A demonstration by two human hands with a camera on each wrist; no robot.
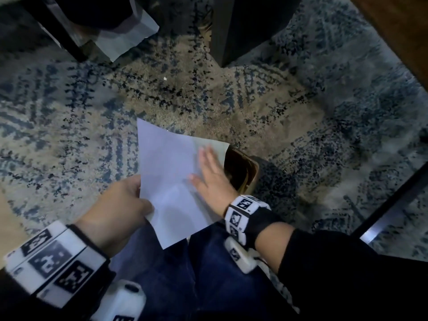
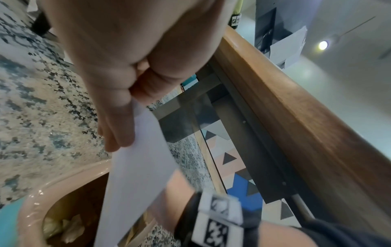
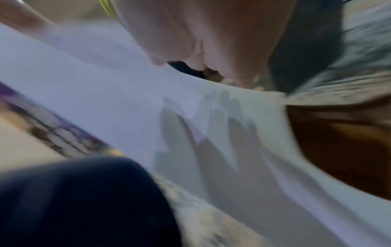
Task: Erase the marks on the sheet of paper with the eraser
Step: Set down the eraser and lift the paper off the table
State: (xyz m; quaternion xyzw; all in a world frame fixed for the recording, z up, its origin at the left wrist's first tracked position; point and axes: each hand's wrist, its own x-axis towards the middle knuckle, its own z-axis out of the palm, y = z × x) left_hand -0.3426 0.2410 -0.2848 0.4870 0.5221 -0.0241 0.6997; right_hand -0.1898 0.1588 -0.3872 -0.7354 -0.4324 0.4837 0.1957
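Note:
A white sheet of paper (image 1: pixel 169 179) hangs tilted above the carpet, over my knees. My left hand (image 1: pixel 125 205) pinches its left edge between thumb and fingers; the left wrist view shows that hand (image 2: pixel 125 93) holding the sheet (image 2: pixel 137 175) from below. My right hand (image 1: pixel 208 177) lies flat with straight fingers on the sheet's right half, blurred by motion. In the right wrist view the right hand (image 3: pixel 201 41) hovers over the sheet (image 3: pixel 127 100) and casts a finger shadow on it. No marks show on the paper. No eraser is in sight.
A small brown bin (image 1: pixel 243 172) with a pale rim (image 2: pixel 63 177) stands on the patterned blue-beige rug (image 1: pixel 231 100) just under the sheet's right edge, crumpled scraps inside. Dark furniture legs (image 1: pixel 234 31) stand ahead. A wooden table edge (image 2: pixel 285 108) runs at the right.

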